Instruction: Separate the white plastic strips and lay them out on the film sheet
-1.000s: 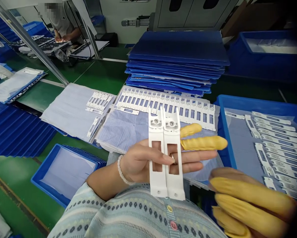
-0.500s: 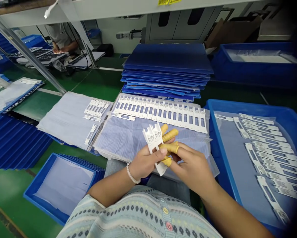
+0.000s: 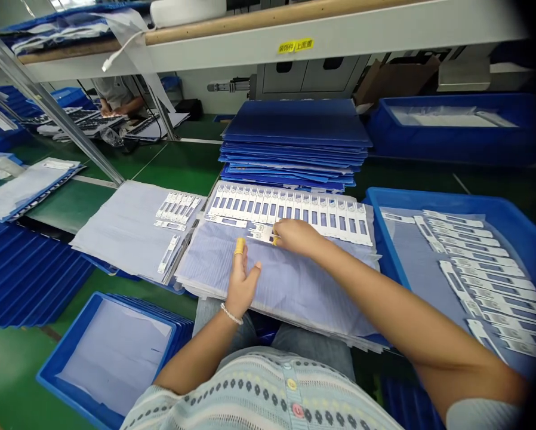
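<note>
White slotted plastic strip [image 3: 261,233] | seems light, stiff, best held by its edges | right hand [image 3: 297,236] pinching its end | left hand [image 3: 242,283] spread on pale blue sheet [image 3: 304,298]

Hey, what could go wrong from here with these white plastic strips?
The right hand holds a white plastic strip very near the tight row of white strips, so it could knock them out of line. The pale blue sheet seems to sit over the person's lap, so it might slide if the left hand presses it.
</note>
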The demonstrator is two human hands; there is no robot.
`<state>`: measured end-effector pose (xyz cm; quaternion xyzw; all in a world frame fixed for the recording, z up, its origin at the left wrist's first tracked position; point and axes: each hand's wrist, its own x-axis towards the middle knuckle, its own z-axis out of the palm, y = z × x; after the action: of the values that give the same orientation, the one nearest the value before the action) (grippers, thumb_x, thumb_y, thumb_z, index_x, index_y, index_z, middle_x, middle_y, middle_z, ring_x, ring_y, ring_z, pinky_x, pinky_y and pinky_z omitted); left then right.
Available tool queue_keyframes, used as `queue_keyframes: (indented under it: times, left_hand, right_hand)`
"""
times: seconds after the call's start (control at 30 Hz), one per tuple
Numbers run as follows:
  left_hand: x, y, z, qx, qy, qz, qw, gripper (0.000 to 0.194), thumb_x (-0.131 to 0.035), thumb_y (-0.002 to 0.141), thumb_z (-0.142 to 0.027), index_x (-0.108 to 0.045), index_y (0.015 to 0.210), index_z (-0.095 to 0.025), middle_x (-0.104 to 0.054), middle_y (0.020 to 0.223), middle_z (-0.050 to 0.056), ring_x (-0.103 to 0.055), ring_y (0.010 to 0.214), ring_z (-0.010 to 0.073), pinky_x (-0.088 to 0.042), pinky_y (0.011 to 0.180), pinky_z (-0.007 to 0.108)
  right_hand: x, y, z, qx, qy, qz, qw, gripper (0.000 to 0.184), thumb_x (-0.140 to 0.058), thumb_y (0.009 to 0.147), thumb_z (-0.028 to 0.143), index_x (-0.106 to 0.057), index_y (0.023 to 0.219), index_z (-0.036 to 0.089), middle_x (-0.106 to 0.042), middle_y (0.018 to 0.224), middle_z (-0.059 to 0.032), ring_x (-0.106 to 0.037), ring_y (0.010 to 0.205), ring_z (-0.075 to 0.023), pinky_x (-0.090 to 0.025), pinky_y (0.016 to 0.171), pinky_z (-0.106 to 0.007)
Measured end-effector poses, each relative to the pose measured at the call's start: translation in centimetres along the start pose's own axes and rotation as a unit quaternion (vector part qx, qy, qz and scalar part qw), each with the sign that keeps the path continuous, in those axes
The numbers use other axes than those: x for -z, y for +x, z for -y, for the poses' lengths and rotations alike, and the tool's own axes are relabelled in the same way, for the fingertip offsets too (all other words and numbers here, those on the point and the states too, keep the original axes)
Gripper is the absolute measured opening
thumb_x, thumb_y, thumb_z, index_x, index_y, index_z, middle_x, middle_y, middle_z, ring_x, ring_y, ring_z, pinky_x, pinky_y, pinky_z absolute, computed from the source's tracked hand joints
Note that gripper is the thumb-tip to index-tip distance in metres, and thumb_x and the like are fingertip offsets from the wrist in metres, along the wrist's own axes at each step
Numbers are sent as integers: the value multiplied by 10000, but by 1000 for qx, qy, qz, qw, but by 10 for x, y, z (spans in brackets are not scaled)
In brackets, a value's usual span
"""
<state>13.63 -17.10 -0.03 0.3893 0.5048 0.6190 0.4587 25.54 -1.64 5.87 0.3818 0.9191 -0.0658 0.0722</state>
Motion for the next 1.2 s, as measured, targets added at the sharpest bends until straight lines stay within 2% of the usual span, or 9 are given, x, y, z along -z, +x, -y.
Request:
queue_keyframes:
  times: [0.13,0.23,0.43,0.6,1.0,1.13,1.2]
  left_hand:
    - [14,-2,5,-10,58,37,998,550,-605,837,-264,-448,1363,-225,-368,1478,65,-239,1417,209,-77,1178,344]
    - [17,-6,2,-18,86,54,995,468,-617,819,-237,-548,1281,-235,-437,1427,56,-273,1399,219,-78,1176,354]
    - [19,-7,4,-27,161,80,983,479,-569,851,-236,-508,1326,-220,-377,1476,85,-258,1411,199,-111,1178,366]
    - [22,-3,14,-33,207,92,973,514,-549,827,-189,-483,1334,-237,-361,1487,78,-260,1413,214,-128,1181,431]
    - [25,-3,16,-53,278,107,953,488,-489,870,-242,-450,1355,-200,-351,1495,101,-277,1409,219,-192,1180,434]
    - [31,1,9,-64,320,115,938,487,-455,890,-269,-433,1368,-177,-358,1496,111,-291,1408,205,-230,1172,412]
    - [40,12,0,-71,358,121,923,495,-449,892,-282,-427,1375,-175,-363,1498,105,-304,1403,195,-240,1171,395]
  right_hand:
    - [-19,11,-2,4,6,8,1000,179,-545,776,122,-676,898,112,-663,947,-157,-635,832,-269,-401,630,-299]
    - [-30,8,-4,-5,24,-3,1000,202,-535,789,126,-668,941,114,-653,993,-147,-631,843,-249,-410,661,-291]
    - [-40,12,-8,-23,56,-28,998,188,-520,840,168,-657,963,129,-641,1002,-111,-618,873,-213,-405,717,-263]
    - [-39,22,-10,-22,68,-34,997,157,-560,830,176,-664,943,139,-643,994,-94,-611,861,-196,-395,715,-250]
    - [-36,28,-8,-22,96,-43,994,192,-566,816,124,-685,966,128,-648,996,-95,-616,868,-191,-419,756,-249]
    - [-17,5,-7,-28,113,-76,990,244,-572,863,178,-667,1084,133,-635,1076,-107,-620,924,-201,-451,799,-264]
    - [-8,-16,-9,-5,135,-144,980,263,-534,917,266,-646,1134,167,-629,1094,-98,-617,931,-200,-472,812,-288]
